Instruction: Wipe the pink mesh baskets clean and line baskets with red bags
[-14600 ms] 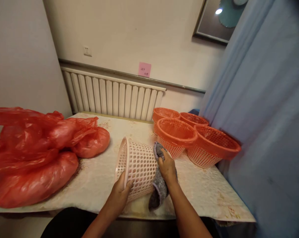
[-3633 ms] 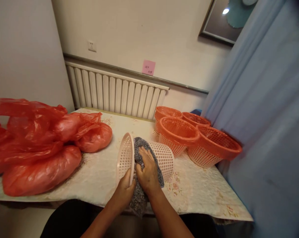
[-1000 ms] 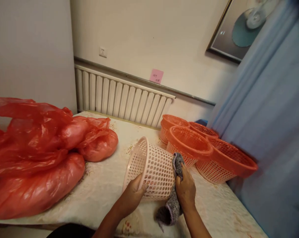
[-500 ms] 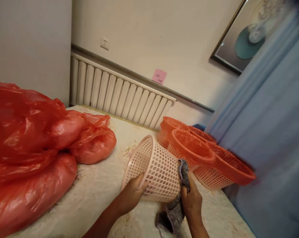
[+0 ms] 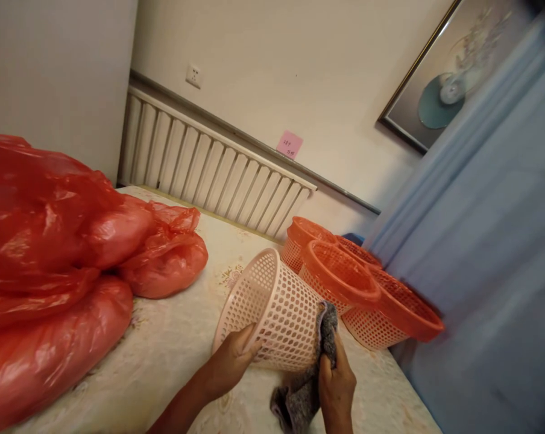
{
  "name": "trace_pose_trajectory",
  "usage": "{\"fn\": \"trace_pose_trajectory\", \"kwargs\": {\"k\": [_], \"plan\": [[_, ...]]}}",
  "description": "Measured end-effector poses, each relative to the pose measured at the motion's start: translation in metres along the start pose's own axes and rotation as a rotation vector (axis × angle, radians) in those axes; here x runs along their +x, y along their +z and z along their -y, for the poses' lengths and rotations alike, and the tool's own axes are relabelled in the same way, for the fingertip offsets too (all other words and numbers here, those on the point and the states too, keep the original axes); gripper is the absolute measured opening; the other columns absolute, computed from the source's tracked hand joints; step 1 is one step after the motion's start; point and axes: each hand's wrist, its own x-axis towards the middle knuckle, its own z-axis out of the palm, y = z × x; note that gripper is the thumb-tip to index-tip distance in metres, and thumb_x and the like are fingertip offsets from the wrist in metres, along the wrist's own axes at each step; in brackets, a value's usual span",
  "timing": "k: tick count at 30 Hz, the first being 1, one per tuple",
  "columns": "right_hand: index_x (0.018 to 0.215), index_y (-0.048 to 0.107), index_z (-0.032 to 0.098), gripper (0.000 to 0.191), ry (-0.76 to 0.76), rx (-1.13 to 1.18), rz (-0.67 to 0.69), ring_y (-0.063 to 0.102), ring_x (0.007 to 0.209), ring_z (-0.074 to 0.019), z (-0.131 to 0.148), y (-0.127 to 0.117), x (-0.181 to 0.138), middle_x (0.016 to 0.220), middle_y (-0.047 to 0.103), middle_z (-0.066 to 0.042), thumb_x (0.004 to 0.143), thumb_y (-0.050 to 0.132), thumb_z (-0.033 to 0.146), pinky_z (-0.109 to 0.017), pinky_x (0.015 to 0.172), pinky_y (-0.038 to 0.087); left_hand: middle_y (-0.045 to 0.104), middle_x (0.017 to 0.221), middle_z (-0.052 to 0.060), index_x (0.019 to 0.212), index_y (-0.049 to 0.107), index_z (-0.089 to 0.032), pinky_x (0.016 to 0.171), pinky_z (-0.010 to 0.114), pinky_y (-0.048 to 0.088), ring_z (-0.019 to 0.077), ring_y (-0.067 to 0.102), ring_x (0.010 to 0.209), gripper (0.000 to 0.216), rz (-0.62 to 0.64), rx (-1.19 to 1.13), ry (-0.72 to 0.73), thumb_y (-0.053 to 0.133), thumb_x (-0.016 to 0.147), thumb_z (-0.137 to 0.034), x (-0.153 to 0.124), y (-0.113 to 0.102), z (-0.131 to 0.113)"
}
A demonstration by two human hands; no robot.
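A pale pink perforated plastic wastebasket [image 5: 293, 313] lies tilted on its side, its open mouth facing left. My left hand [image 5: 229, 361] grips its rim, thumb outside and fingers inside the mouth. At the base end, my right hand [image 5: 338, 380] is closed on a dark grey cloth [image 5: 299, 398]. The upper part of the cloth presses against the bottom of the basket, and the rest hangs down toward the tablecloth. Part of the right hand's fingers is hidden behind the cloth.
Several similar baskets lined with red bags [image 5: 340, 277] stand behind, to the right. Large stuffed red plastic bags [image 5: 50, 259] fill the left side of the flowered tablecloth [image 5: 173, 343]. A radiator [image 5: 200, 163] runs along the wall; a blue curtain [image 5: 489, 259] hangs at right.
The view has shifted slightly, so most things appear a little to the left. Both hands keep their hold on the basket and the cloth, with the cloth still against the base.
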Motion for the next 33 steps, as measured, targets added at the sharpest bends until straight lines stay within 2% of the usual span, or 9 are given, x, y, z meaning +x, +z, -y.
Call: {"fn": "trace_pose_trajectory", "kwargs": {"k": [4,7,10,13,19,22,25,29,33], "plan": [[0.137,0.043,0.02,0.054,-0.235,0.035,0.029,0.042,0.131,-0.0284,0.035,0.015,-0.017,0.141,0.047,-0.008,0.084,0.039,0.018,-0.054,0.105,0.038,0.069,0.101,0.004,0.107,0.065,-0.017,0.094,0.032,0.044,0.0192,0.061,0.092,0.027,0.005,0.027,0.006,0.044,0.091,-0.026,-0.002,0.005,0.001],[0.141,0.037,0.023,0.058,-0.472,0.051,0.051,0.038,0.133,-0.029,0.069,0.027,-0.029,0.143,0.043,-0.008,0.084,0.039,0.013,-0.057,0.101,0.041,0.069,0.109,0.004,0.116,0.062,-0.019,0.096,0.03,0.043,0.0186,0.061,0.095,0.032,0.025,-0.008,0.024,0.043,0.091,-0.024,-0.003,0.006,0.002],[0.145,0.029,0.023,0.064,-0.584,0.077,0.069,0.033,0.136,-0.029,0.097,0.037,-0.032,0.146,0.039,-0.009,0.083,0.04,0.011,-0.057,0.101,0.04,0.067,0.115,0.003,0.123,0.058,-0.022,0.097,0.028,0.043,0.0184,0.061,0.099,0.039,0.026,-0.018,0.061,0.044,0.087,-0.017,-0.003,0.005,0.004],[0.145,0.03,0.021,0.064,-0.531,0.094,0.087,0.03,0.138,-0.0281,0.112,0.041,-0.022,0.147,0.037,-0.009,0.082,0.038,0.01,-0.058,0.105,0.035,0.067,0.116,0.004,0.123,0.058,-0.021,0.098,0.029,0.042,0.0188,0.059,0.103,0.038,0.005,0.02,0.07,0.043,0.089,-0.018,-0.004,0.003,0.006],[0.141,0.038,0.02,0.061,-0.424,0.167,0.225,0.028,0.139,-0.0212,0.136,0.025,0.026,0.146,0.039,-0.005,0.08,0.037,0.01,-0.049,0.114,0.024,0.07,0.105,0.004,0.11,0.063,-0.019,0.089,0.027,0.046,0.0178,0.062,0.091,0.032,0.037,0.007,0.055,0.038,0.095,-0.03,-0.008,0.005,0.005],[0.135,0.047,0.021,0.058,-0.383,0.211,0.292,0.042,0.13,-0.0202,0.154,0.018,0.055,0.138,0.05,-0.005,0.079,0.037,0.01,-0.042,0.11,0.032,0.07,0.1,0.004,0.103,0.065,-0.018,0.086,0.026,0.046,0.0188,0.062,0.092,0.032,0.045,0.01,0.064,0.037,0.095,-0.032,-0.009,0.006,0.003],[0.12,0.06,0.02,0.048,-0.334,0.228,0.34,0.057,0.111,-0.0209,0.165,0.018,0.076,0.117,0.065,-0.004,0.078,0.038,0.012,-0.037,0.098,0.043,0.07,0.098,0.002,0.1,0.066,-0.02,0.084,0.026,0.046,0.019,0.062,0.09,0.029,0.049,0.007,0.059,0.039,0.094,-0.031,-0.01,0.005,0.001],[0.112,0.064,0.019,0.044,-0.297,0.228,0.323,0.061,0.101,-0.0214,0.162,0.022,0.076,0.103,0.069,-0.003,0.077,0.038,0.014,-0.035,0.09,0.047,0.071,0.096,0.0,0.1,0.067,-0.022,0.083,0.026,0.047,0.0188,0.062,0.087,0.025,0.061,0.001,0.047,0.044,0.09,-0.026,-0.012,0.005,-0.001],[0.122,0.058,0.019,0.048,-0.312,0.233,0.262,0.056,0.112,-0.0221,0.153,0.023,0.059,0.116,0.065,-0.005,0.078,0.039,0.014,-0.038,0.1,0.042,0.072,0.09,0.0,0.094,0.068,-0.02,0.079,0.026,0.048,0.0184,0.063,0.083,0.024,0.079,-0.028,0.031,0.045,0.087,-0.023,-0.013,0.01,-0.001]]}}
